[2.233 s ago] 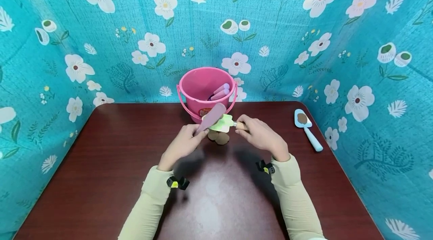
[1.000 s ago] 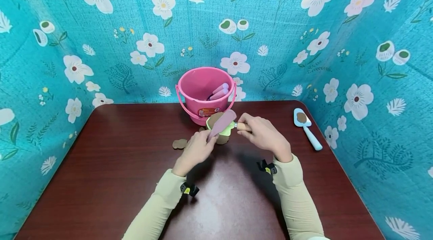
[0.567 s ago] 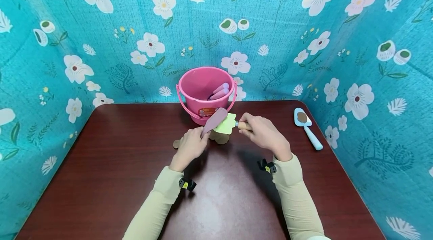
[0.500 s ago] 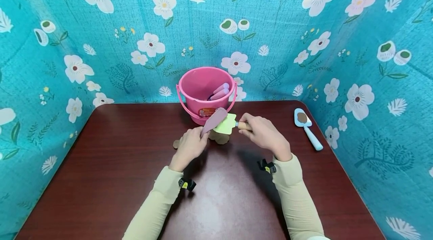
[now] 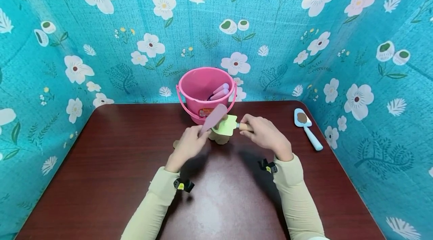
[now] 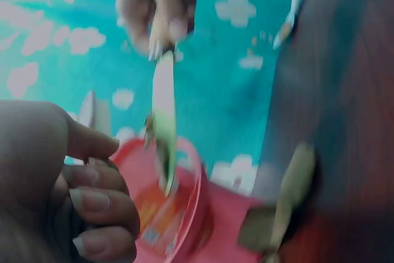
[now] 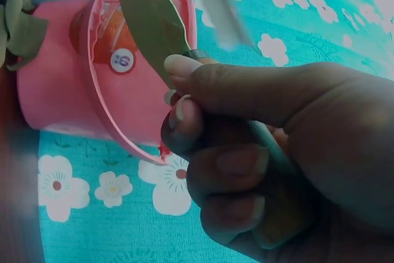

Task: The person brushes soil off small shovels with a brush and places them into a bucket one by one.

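Note:
My left hand (image 5: 187,146) grips a mauve tool (image 5: 214,116) with a flat, rounded blade, angled up toward the bucket. In my right hand (image 5: 265,134) is a small green trowel (image 5: 227,125), held by its wooden handle (image 5: 245,127). The mauve blade crosses over the left end of the green one in the head view. A brown clay-like lump (image 5: 222,119) clings to the green blade. Below it, brown pieces (image 5: 220,138) lie on the table. Another brown piece (image 5: 175,143) is mostly hidden behind my left hand.
A pink bucket (image 5: 206,93) stands at the table's back edge, with purple-handled items (image 5: 220,94) inside. At the far right lies a light blue scoop (image 5: 312,138) bearing a brown patch. Flowered blue cloth (image 5: 135,25) rises behind the table (image 5: 111,164).
My left hand swung right with the mauve tool, then back left and slightly up. The brown sheet covering the green blade a second ago has given way to bare green. My right hand barely moved.

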Demonstrator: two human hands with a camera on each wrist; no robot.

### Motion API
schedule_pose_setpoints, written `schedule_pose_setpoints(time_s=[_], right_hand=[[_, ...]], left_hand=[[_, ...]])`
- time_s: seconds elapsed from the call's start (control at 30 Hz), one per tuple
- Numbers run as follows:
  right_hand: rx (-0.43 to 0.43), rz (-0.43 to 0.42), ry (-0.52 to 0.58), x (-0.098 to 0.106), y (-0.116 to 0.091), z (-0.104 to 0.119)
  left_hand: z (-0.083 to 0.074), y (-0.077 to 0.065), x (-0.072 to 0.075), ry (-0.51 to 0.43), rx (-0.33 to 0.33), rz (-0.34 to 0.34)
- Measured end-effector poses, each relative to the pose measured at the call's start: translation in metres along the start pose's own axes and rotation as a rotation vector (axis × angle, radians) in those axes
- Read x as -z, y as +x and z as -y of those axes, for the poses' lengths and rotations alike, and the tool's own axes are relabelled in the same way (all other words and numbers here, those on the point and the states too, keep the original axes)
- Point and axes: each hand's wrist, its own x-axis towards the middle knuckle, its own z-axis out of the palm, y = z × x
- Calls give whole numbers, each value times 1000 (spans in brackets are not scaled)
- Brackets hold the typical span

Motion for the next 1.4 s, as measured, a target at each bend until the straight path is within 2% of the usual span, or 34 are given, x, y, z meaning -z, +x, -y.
schedule_pose_setpoints(time_s=[0.1,0.17,0.23,0.43,0.53,0.77,0.9,1.0,1.1,1.2,1.33,1.4], right_hand=[[13,9,10,-1,1,3],[22,12,13,0,0,5],[28,6,10,2,-1,7],[35,-9,-1,7,-3,8],[35,2,-4,7,-3,6],[11,16,25,8,-2,1],[-6,16,45,11,-5,-1],[-13,14,61,12,-7,-2],[-12,18,60,12,-7,-3],[-7,22,48,9,-6,-1],[29,24,49,7,-4,4],[49,19,38,6,-4,6]], left_hand=[[-9,-2,-9,-51,-52,80],[-11,-3,-15,-47,-46,116],[-10,-3,-18,-46,-10,126],[-1,-1,-16,-20,92,96],[2,1,-15,16,97,94],[7,3,-15,82,84,43],[9,3,-8,159,135,-20],[11,2,1,161,152,-55],[7,-1,9,106,124,-43],[-5,-5,8,16,67,6],[-18,-8,-10,-63,-7,104],[-19,-9,-20,-45,-21,131]])
